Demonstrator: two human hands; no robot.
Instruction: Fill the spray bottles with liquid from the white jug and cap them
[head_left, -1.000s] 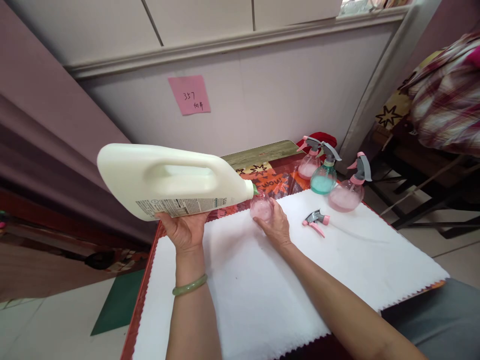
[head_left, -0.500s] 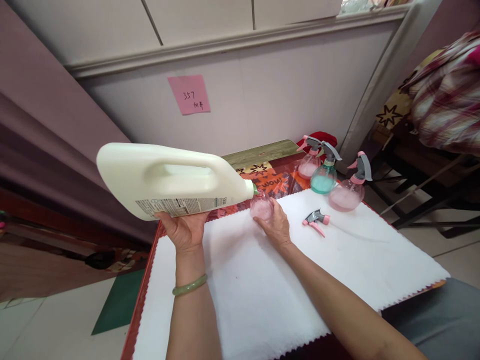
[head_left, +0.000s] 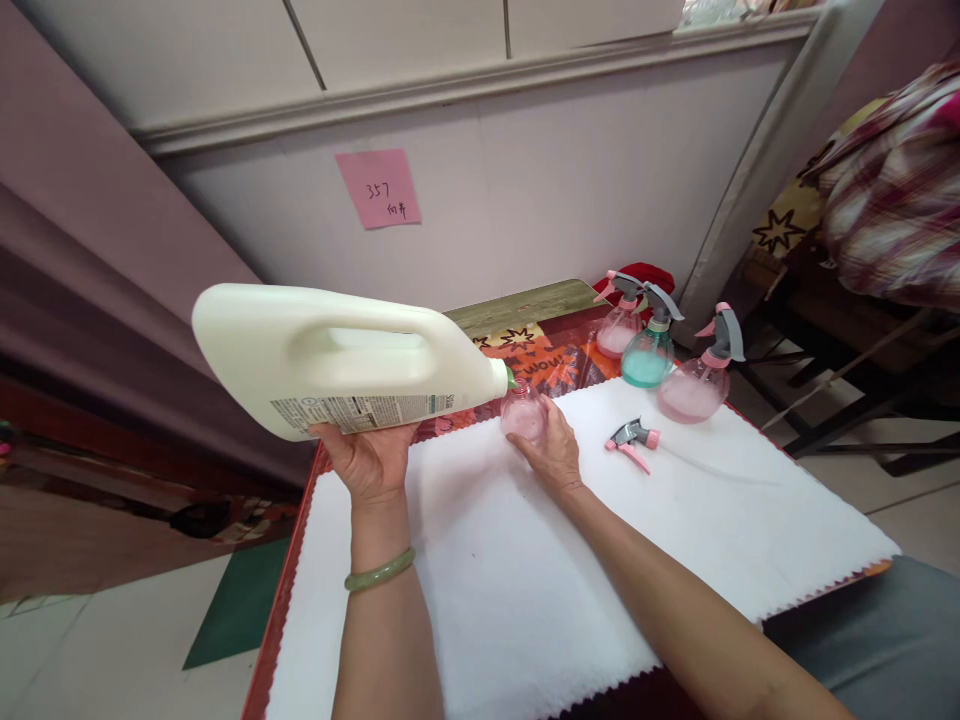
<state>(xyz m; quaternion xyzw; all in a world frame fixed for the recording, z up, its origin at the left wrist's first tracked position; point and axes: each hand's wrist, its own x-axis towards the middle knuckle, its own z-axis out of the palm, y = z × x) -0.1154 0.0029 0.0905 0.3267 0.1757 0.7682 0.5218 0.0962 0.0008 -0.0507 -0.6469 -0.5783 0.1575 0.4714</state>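
Observation:
My left hand supports a large cream detergent jug from below, its fingers hidden behind the jug. The jug lies tipped on its side, and its green spout meets the mouth of a small pink clear spray bottle. Around that bottle, which has no sprayer head on it, my right hand is closed. Pale pink stuff shows inside the bottle. To the right, a loose grey and pink trigger sprayer with a thin clear tube rests on the white cloth.
Behind the sprayer stand a teal spray bottle and two pink spray bottles, all with trigger heads. A pink paper note sticks to the white panel. At the right, a person in a plaid sleeve is partly in view.

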